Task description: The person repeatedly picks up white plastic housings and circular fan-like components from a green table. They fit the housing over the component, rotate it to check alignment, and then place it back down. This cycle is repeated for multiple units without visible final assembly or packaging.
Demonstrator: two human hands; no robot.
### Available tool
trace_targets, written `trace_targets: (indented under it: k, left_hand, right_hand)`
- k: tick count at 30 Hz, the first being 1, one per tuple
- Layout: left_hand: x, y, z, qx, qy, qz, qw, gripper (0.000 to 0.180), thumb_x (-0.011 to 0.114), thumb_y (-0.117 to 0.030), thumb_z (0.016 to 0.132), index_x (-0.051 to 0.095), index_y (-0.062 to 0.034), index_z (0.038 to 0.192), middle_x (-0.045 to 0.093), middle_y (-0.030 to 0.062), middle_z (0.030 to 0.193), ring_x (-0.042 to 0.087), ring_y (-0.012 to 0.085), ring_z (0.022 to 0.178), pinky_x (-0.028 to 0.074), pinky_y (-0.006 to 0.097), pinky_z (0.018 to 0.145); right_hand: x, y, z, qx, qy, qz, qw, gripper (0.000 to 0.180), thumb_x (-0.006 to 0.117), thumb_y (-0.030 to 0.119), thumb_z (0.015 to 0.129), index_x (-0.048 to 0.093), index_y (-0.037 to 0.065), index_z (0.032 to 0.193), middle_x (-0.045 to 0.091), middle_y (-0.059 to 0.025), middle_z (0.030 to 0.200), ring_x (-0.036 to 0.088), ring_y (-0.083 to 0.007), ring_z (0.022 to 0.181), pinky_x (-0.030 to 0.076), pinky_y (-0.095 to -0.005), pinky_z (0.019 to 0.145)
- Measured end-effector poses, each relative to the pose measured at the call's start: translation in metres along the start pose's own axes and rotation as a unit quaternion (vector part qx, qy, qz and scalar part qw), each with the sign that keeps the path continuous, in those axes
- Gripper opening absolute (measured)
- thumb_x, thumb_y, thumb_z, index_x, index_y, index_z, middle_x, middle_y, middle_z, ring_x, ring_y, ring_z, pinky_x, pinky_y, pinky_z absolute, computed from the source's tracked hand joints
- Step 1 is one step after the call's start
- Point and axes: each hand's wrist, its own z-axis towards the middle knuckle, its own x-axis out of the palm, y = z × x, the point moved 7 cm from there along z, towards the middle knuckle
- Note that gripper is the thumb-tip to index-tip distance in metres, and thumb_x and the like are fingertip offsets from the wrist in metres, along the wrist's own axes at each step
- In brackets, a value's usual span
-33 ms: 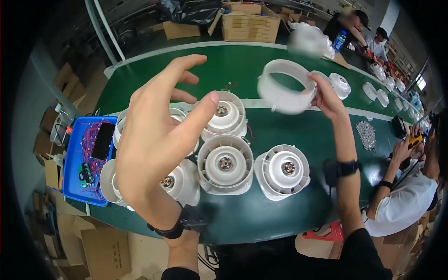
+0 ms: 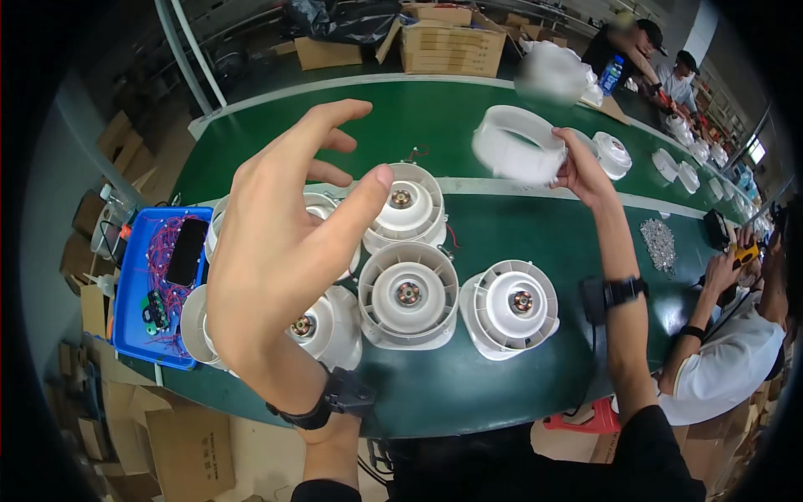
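My right hand [image 2: 577,171] grips a white plastic ring [image 2: 512,138] by its right rim, holding it tilted above the far part of the bench. Its lower part is blurred. My left hand [image 2: 288,234] is raised with fingers apart and nothing in it, over several round white fan housings. One housing [image 2: 407,291] stands mid-bench, its copper-coloured motor core showing in the centre. Another housing [image 2: 512,308] sits to its right, and a third housing [image 2: 406,201] lies behind. More housings are partly hidden behind my left hand.
At the left a blue tray [image 2: 125,335] holds red wires, a black phone [image 2: 186,251] and a green part. A pile of small metal pieces [image 2: 657,244] lies at the right. A co-worker in white [image 2: 728,351] sits beyond it. Cardboard boxes [image 2: 450,48] stand at the back.
The white ring in my right hand has moved slightly right and tipped to another angle. My left hand keeps nearly the same place and pose.
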Motion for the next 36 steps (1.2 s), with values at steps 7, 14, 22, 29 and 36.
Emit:
trace_targets:
  k: [7, 14, 22, 29, 36]
  left_hand:
    - [-0.007, -0.004, -0.006, 0.01, 0.011, 0.018, 1.0, 0.045, 0.067, -0.014, 0.085, 0.06, -0.0058, 0.129, 0.064, 0.0102, 0.11, 0.064, 0.0109, 0.086, 0.049, 0.024, 0.057]
    - [-0.002, 0.0, -0.006, -0.03, 0.029, 0.02, 0.999, 0.046, 0.065, -0.015, 0.089, 0.057, -0.0065, 0.134, 0.061, 0.0092, 0.116, 0.062, 0.0114, 0.092, 0.051, 0.023, 0.064]
    - [0.0, -0.007, -0.011, -0.005, 0.044, 0.058, 0.997, 0.046, 0.062, -0.021, 0.092, 0.056, -0.0095, 0.135, 0.061, 0.009, 0.117, 0.06, 0.0124, 0.097, 0.05, 0.024, 0.069]
    - [0.005, -0.007, -0.009, -0.014, 0.046, 0.071, 0.996, 0.044, 0.061, -0.016, 0.092, 0.056, -0.0064, 0.135, 0.061, 0.0106, 0.115, 0.061, 0.0132, 0.098, 0.052, 0.025, 0.071]
    - [0.002, -0.002, -0.009, -0.037, 0.062, 0.039, 0.997, 0.046, 0.062, -0.011, 0.087, 0.057, -0.0055, 0.132, 0.064, 0.0107, 0.11, 0.063, 0.0137, 0.094, 0.052, 0.026, 0.07]
  right_hand:
    - [0.042, -0.067, 0.11, 0.059, 0.01, 0.037, 0.998, 0.058, 0.06, 0.044, 0.092, 0.049, -0.002, 0.126, 0.062, -0.024, 0.107, 0.069, -0.0321, 0.087, 0.062, -0.0394, 0.074]
    - [0.143, -0.031, 0.106, -0.064, 0.136, -0.373, 0.916, 0.072, 0.064, 0.049, 0.086, 0.048, 0.003, 0.14, 0.063, -0.0211, 0.114, 0.068, -0.0277, 0.09, 0.062, -0.0367, 0.071]
    - [0.13, -0.036, -0.049, -0.011, 0.528, -0.395, 0.752, 0.05, 0.068, 0.022, 0.09, 0.055, 0.007, 0.135, 0.068, -0.0119, 0.106, 0.064, -0.013, 0.092, 0.054, -0.03, 0.076]
    - [0.104, -0.052, -0.069, 0.003, 0.471, -0.4, 0.786, 0.028, 0.061, 0.022, 0.095, 0.069, 0.006, 0.116, 0.071, -0.0049, 0.093, 0.065, -0.0117, 0.073, 0.056, -0.0253, 0.054]
    - [0.05, -0.043, 0.022, 0.037, 0.267, -0.395, 0.878, 0.039, 0.054, 0.019, 0.085, 0.066, 0.006, 0.12, 0.069, -0.0121, 0.093, 0.068, -0.0184, 0.066, 0.059, -0.0293, 0.053]
